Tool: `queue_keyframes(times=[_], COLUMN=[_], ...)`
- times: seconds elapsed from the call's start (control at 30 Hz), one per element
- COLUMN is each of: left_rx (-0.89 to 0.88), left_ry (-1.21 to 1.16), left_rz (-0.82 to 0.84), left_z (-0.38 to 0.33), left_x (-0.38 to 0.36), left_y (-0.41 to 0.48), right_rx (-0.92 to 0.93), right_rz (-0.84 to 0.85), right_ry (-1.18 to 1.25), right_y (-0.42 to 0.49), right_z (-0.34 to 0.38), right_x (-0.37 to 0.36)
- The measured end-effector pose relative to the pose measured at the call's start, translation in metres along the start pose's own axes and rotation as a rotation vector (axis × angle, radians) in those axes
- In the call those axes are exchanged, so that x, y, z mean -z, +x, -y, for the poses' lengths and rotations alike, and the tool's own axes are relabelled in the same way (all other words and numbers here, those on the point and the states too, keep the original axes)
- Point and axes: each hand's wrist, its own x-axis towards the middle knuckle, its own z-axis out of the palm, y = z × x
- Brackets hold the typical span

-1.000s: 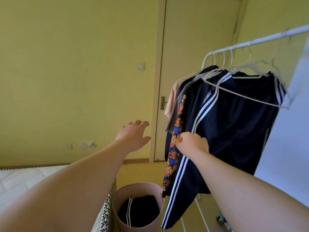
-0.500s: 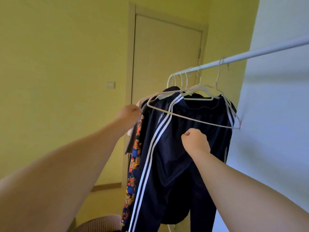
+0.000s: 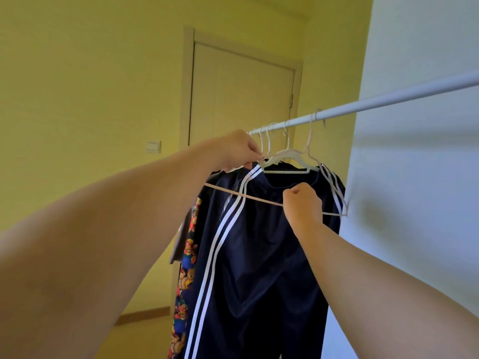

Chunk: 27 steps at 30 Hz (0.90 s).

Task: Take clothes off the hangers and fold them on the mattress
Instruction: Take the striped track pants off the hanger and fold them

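Dark navy track trousers (image 3: 259,255) with white side stripes hang from a white wire hanger (image 3: 334,214) on a white rail (image 3: 388,103). My right hand (image 3: 302,206) grips the trousers' fabric just below the waistband, in front of the hanger's bottom bar. My left hand (image 3: 237,151) pinches at the upper left of the hangers, near their necks; which hanger it holds I cannot tell. Several more white hangers (image 3: 287,158) crowd the rail's left end. A bright cartoon-print garment (image 3: 185,281) hangs behind the trousers on the left.
A closed door (image 3: 238,99) stands behind the rail in a yellow wall, with a light switch (image 3: 153,146) to its left. A pale wall (image 3: 420,177) runs along the right. The mattress is out of view.
The view has tilted up and moved closer to the rail. My left hand rose from beside the clothes to the hanger tops. My right hand climbed up the trousers to just under the waistband.
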Motion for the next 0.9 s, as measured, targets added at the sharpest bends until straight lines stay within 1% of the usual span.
queue_keyframes(times=[0.1,0.27,0.33,0.4,0.63,0.73,0.8,0.87,0.9], left_rx=[0.03,0.141,0.182,0.228,0.467,0.573,0.656,0.777,0.832], left_ry=[-0.191,-0.377,-0.365,-0.312,-0.191,-0.104,0.008,0.12,0.137], left_rz=[-0.114,-0.312,-0.348,-0.336,-0.413,-0.495,-0.514,-0.534,-0.533], left_z=[0.011,0.032,0.047,0.064,0.152,0.191,0.217,0.248,0.264], left_x=[0.002,0.035,0.055,0.069,0.117,0.132,0.132,0.128,0.123], left_y=[-0.005,-0.025,-0.041,-0.061,-0.179,-0.241,-0.278,-0.329,-0.35], right_rx=[0.029,0.06,0.088,0.107,0.186,0.185,0.181,0.195,0.208], right_rz=[-0.034,-0.023,-0.009,0.029,0.306,0.467,0.566,0.73,0.803], right_ry=[0.035,0.073,0.103,0.118,0.215,0.232,0.24,0.221,0.206], right_y=[-0.005,-0.019,-0.03,-0.043,-0.13,-0.189,-0.225,-0.275,-0.296], right_z=[0.01,0.035,0.049,0.062,0.116,0.139,0.145,0.151,0.151], right_x=[0.003,-0.01,-0.023,-0.037,-0.129,-0.177,-0.204,-0.239,-0.254])
